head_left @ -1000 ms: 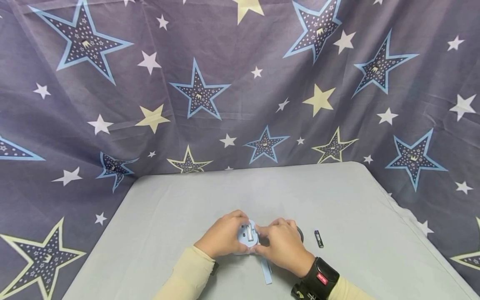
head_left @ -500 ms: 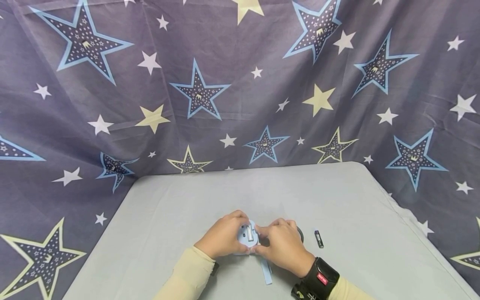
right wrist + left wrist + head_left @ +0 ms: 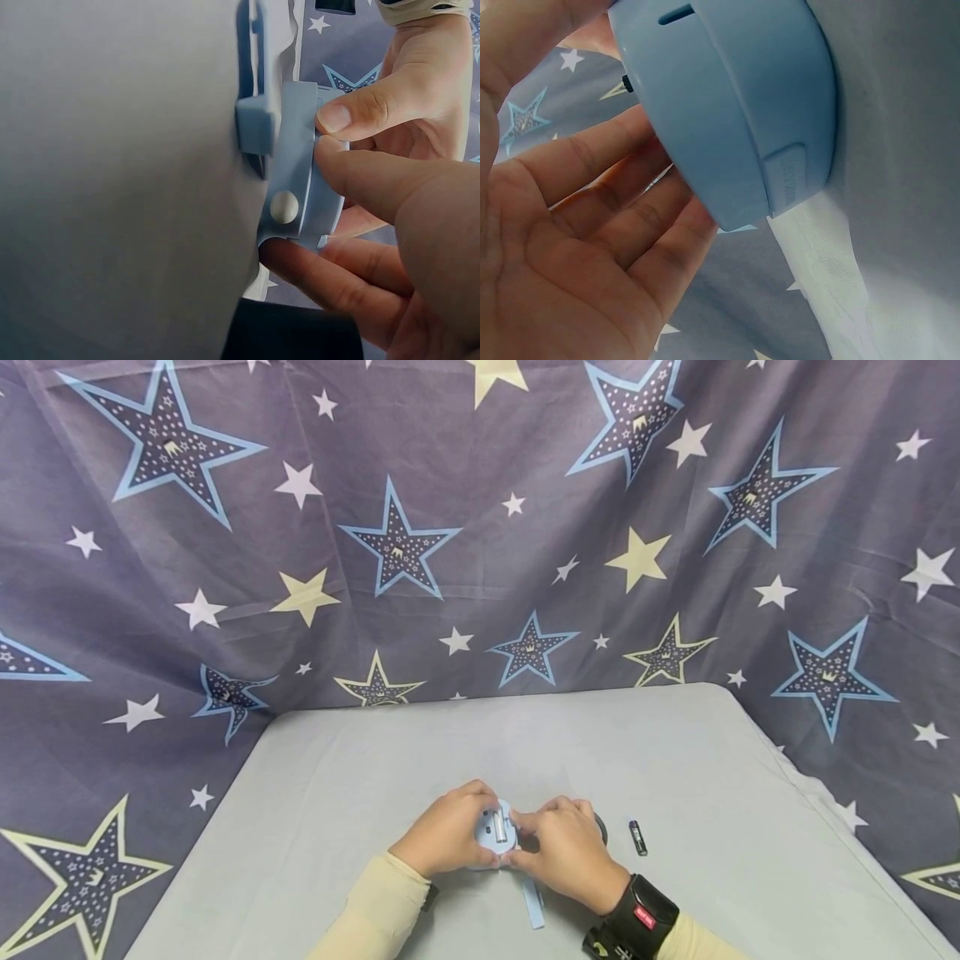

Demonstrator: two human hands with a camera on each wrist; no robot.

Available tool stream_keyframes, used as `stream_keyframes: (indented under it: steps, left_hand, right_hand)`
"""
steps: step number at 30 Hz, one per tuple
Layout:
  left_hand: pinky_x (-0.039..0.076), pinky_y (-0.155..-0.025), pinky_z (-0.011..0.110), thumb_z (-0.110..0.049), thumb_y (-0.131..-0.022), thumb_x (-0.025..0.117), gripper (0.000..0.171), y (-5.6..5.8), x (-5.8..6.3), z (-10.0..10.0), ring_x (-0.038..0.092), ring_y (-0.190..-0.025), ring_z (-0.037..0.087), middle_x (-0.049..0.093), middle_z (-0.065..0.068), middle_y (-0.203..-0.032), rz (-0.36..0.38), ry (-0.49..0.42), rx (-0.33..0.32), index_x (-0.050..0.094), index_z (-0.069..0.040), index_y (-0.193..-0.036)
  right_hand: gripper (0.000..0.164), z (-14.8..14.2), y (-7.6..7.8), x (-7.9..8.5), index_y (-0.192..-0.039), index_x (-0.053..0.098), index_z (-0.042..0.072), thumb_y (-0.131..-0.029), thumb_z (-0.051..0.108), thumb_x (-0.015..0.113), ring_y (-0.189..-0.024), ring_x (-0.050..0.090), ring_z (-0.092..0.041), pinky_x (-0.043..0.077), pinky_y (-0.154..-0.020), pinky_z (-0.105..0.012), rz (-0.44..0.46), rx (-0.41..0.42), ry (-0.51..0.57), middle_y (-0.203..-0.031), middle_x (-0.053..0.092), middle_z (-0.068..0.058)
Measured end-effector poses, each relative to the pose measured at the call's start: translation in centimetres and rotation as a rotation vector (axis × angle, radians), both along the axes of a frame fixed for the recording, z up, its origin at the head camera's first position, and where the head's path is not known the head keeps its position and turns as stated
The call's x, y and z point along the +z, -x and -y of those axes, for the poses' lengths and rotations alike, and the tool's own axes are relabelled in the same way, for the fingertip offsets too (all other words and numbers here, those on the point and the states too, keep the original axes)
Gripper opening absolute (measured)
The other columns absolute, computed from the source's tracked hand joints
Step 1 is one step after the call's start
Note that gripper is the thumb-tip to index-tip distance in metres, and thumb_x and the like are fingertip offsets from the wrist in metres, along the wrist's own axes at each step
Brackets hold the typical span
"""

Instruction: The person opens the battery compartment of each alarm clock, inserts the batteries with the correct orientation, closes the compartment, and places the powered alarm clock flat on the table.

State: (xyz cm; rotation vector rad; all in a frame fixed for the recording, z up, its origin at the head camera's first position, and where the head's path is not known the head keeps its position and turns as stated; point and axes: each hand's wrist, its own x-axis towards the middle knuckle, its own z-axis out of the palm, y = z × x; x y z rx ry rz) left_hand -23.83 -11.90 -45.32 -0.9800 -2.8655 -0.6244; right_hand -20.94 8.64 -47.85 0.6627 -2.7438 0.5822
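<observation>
A light blue rounded device (image 3: 489,842) lies on the grey cloth in the head view, its battery bay facing up. One silver-looking battery (image 3: 500,827) sits in that bay. My left hand (image 3: 448,832) grips the device from the left, thumb at the near edge and fingers at the far edge. On the opposite side my right hand (image 3: 567,847) holds it with thumb and fingers; the right wrist view shows a round white button (image 3: 283,207) on the device's side between them. A narrow light blue strip-shaped piece (image 3: 532,903) lies just below the right hand.
To the right of my right hand lies a loose dark battery (image 3: 637,837). A dark rounded object (image 3: 601,829) is mostly hidden behind the right hand. Star-patterned curtain (image 3: 480,543) surrounds the cloth-covered table (image 3: 360,777) at the back and sides.
</observation>
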Motion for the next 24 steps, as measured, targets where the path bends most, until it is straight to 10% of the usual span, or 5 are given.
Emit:
stream_keyframes:
  steps: [11,24]
  left_hand:
    - [0.050,-0.090,0.033,-0.033,-0.062,0.087,0.023,-0.20,-0.46,-0.53,0.059,-0.109,0.019,0.060,-0.003,-0.122,0.010,-0.034,-0.014,0.068,-0.025,-0.072]
    - [0.050,-0.086,0.029,-0.030,-0.055,0.089,0.056,0.17,-0.78,-0.16,0.057,-0.098,0.011,0.058,-0.008,-0.116,-0.013,-0.062,-0.011,0.061,-0.018,-0.102]
  right_hand:
    - [0.061,-0.25,0.01,-0.11,-0.120,0.067,0.024,-0.069,0.056,0.075,-0.094,0.054,-0.013,0.030,-0.085,-0.045,-0.009,0.001,0.008,-0.095,0.071,0.017]
    - [0.062,-0.16,0.11,-0.33,-0.120,0.066,0.025,-0.069,0.058,0.075,-0.093,0.054,-0.013,0.030,-0.086,-0.045,-0.030,-0.002,0.001,-0.094,0.071,0.017]
